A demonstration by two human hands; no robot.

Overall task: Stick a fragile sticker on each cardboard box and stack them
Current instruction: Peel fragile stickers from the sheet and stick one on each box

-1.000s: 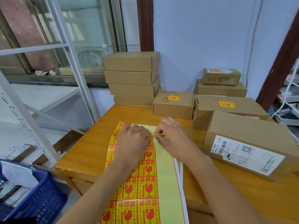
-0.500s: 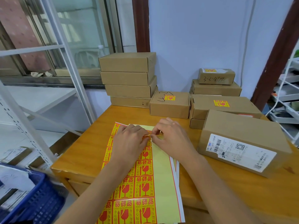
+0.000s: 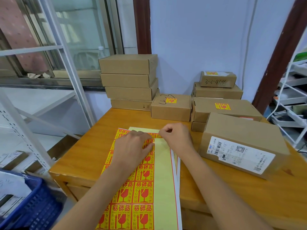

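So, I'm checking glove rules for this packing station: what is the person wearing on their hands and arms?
Nothing: the left hand and right hand are bare, with no gloves, rings or watch visible. Both forearms are uncovered, no sleeves in view.

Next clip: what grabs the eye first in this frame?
The yellow-and-red fragile sticker sheet running down the wooden table's middle, with the left hand pressing it and the right hand pinching a sticker at its top. Behind, a stack of plain boxes stands at the left.
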